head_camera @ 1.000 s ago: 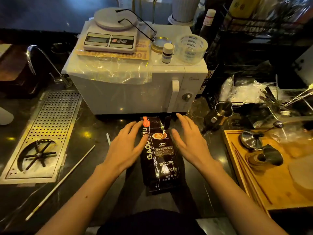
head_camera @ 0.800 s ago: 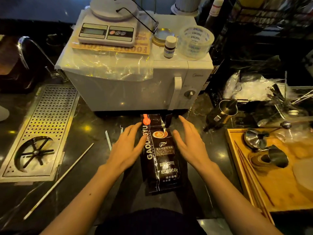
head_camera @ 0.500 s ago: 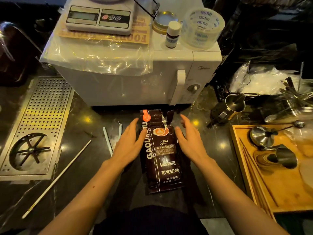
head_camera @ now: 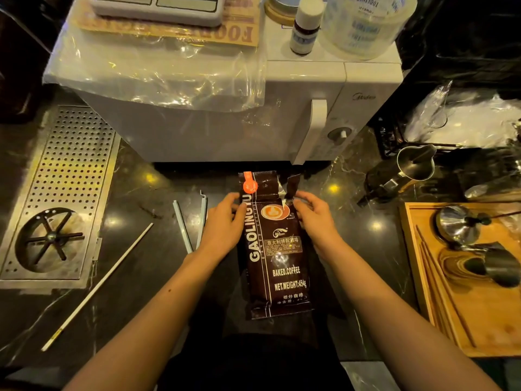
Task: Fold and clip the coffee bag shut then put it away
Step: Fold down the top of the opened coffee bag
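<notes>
A dark brown coffee bag (head_camera: pixel 277 266) with white lettering lies flat on the black counter, its torn-open top pointing at the white microwave. My left hand (head_camera: pixel 224 225) pinches the bag's left edge just below the open top. My right hand (head_camera: pixel 314 218) grips the right edge at the same height, fingers curled on the foil. A pale two-part sealing clip (head_camera: pixel 191 222) lies on the counter just left of my left hand.
The microwave (head_camera: pixel 239 108) stands right behind the bag. A steel drip grate (head_camera: pixel 60 198) is set into the counter at left, with a long white rod (head_camera: pixel 97 286) beside it. A wooden tray (head_camera: pixel 462 314) with metal tools sits at right, a steel pitcher (head_camera: pixel 414 166) behind it.
Both hands closed in from open, flat positions beside the bag onto its upper edges. The camera has tipped down and nearer to the counter.
</notes>
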A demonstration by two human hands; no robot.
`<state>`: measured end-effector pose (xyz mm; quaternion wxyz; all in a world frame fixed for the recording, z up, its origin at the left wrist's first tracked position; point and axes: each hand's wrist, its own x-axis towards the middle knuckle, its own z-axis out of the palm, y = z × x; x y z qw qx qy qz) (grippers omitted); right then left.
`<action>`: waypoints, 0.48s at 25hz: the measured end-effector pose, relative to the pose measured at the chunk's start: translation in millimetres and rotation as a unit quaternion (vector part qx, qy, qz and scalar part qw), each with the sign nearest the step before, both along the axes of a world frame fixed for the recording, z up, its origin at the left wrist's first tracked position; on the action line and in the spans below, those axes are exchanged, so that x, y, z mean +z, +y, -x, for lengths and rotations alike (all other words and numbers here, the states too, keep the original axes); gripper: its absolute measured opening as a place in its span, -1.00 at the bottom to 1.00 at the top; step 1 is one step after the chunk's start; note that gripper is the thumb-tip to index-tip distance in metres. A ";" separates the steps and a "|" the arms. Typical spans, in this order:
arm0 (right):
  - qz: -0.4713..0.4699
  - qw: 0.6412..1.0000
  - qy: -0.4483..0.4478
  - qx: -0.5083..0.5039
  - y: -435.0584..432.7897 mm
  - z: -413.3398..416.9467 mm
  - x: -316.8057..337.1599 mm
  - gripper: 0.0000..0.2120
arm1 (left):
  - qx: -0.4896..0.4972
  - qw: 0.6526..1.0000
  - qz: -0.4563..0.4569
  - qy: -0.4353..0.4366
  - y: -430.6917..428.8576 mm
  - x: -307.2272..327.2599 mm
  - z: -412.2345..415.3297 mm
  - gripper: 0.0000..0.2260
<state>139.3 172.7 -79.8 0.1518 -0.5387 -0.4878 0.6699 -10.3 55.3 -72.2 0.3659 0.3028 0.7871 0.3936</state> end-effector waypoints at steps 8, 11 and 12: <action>-0.055 0.998 0.018 -0.015 -7.9 -5.6 5.2 -0.79 | 0.040 0.998 -0.042 -0.029 -6.2 3.7 1.3 -0.92; -0.103 0.994 0.025 -0.006 -13.1 -9.8 19.1 -0.77 | 0.027 0.996 -0.079 -0.013 -14.0 16.5 -1.6 -0.93; -0.117 0.993 0.029 -0.002 -15.3 -11.2 24.8 -0.76 | 0.021 0.996 -0.090 -0.004 -17.1 22.2 -3.5 -0.92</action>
